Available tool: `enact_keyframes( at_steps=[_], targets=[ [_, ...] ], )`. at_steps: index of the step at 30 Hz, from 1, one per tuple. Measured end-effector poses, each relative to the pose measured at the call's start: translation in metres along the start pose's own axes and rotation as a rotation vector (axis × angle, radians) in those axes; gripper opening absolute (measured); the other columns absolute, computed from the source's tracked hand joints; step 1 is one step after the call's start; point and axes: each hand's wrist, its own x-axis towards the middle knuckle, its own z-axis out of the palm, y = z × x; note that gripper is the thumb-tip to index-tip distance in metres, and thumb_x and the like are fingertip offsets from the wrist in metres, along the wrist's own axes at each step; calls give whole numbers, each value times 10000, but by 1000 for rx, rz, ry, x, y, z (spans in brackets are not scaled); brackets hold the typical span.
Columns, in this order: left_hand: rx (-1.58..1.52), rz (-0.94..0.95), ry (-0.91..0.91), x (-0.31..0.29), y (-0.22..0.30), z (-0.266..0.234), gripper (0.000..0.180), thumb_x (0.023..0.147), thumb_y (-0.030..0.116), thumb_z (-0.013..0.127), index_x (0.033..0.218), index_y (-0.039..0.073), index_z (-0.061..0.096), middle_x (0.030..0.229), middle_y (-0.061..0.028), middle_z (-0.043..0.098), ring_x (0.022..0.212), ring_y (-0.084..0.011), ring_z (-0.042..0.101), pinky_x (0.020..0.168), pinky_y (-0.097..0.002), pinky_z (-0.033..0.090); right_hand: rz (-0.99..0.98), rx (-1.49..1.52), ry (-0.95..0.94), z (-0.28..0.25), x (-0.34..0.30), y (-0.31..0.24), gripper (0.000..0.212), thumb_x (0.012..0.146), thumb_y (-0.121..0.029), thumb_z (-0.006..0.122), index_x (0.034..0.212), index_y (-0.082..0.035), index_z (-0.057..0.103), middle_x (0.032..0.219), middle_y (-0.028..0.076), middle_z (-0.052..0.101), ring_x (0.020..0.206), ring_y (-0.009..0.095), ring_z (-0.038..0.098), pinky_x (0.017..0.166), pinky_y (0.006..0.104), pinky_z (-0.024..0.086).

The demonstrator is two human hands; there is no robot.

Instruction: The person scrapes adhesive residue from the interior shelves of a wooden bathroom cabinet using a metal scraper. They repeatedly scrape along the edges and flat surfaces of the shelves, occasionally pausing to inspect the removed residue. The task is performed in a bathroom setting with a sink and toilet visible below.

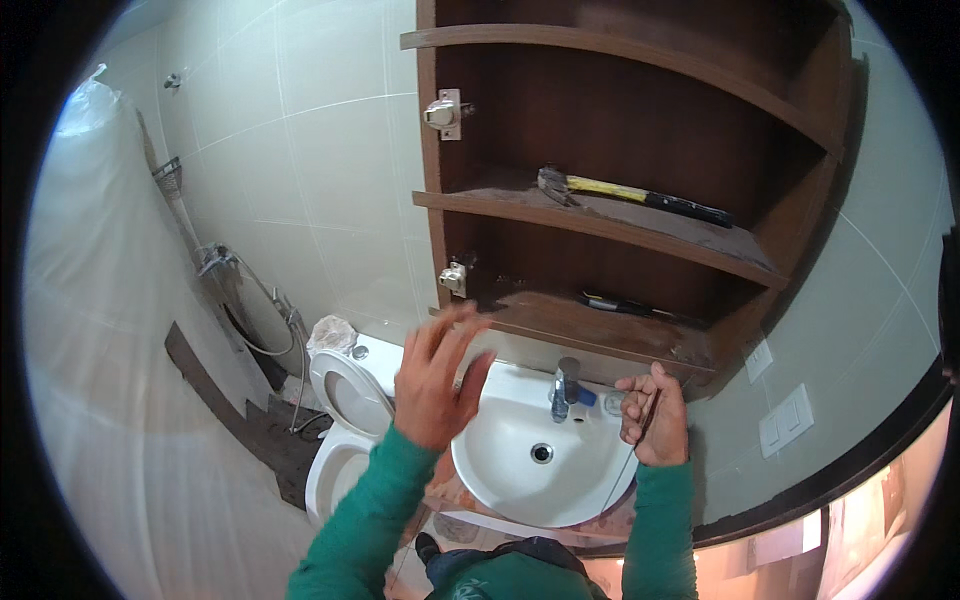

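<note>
My left hand [440,375] is raised with its fingers apart, holding nothing, just below the lower silver hinge [453,278] on the cabinet's left side panel. Over the right side of the white washbasin [490,470], my right hand [655,415] is closed around a thin dark rod [649,412]. A fine line runs on from the rod down over the basin; what kind of tool it is I cannot make out. The brown wooden cabinet [620,240] has open shelves. On its middle shelf lies a claw hammer [640,195] with a yellow and black handle.
A dark slim tool [625,304] lies on the lowest shelf, and another hinge [443,115] sits higher up. The faucet [565,385] rises behind the basin. At left are a toilet [350,395], a shower hose [265,350] and a plastic-wrapped bulk [110,300]. Wall switches [786,420] are at right.
</note>
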Motion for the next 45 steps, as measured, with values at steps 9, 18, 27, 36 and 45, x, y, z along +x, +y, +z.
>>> enact_keyframes(
  at_steps=[9, 18, 27, 36, 45],
  targets=[
    [464, -6, 123, 157, 10, 69, 501, 955, 521, 613, 1056, 51, 754, 925, -135, 715, 917, -336, 588, 820, -483, 425, -334, -144, 70, -13, -78, -33, 536, 1038, -494, 539, 1023, 39, 598, 643, 10, 494, 477, 74, 397, 444, 223, 315],
    [506, -189, -173, 206, 18, 58, 328, 834, 424, 790, 917, 106, 781, 918, -129, 756, 951, -322, 714, 900, -501, 460, -396, -185, 277, -31, -116, -35, 471, 1042, -463, 565, 995, 1, 633, 666, -12, 485, 534, 57, 398, 490, 216, 310],
    [322, -295, -121, 204, 14, 71, 332, 846, 408, 799, 1020, 125, 796, 955, -110, 767, 970, -300, 726, 931, -504, 464, -390, -262, 251, -32, -119, -17, 510, 999, -509, 635, 991, 0, 649, 683, -15, 508, 561, 58, 434, 515, 213, 344],
    [210, -180, -283, 208, -5, 65, 394, 859, 484, 765, 1131, 200, 797, 968, -158, 757, 969, -318, 724, 983, -499, 489, -422, -334, 302, -37, -138, -10, 490, 1002, -484, 639, 989, 7, 649, 656, -13, 504, 541, 67, 451, 511, 234, 372],
    [361, 67, -459, 239, -4, 90, 437, 870, 538, 744, 1164, 217, 784, 1176, -125, 723, 1202, -310, 631, 993, -513, 501, -434, -432, 412, -49, -160, 2, 448, 1047, -428, 571, 980, 13, 620, 628, -7, 478, 496, 63, 419, 462, 220, 336]
  ],
)
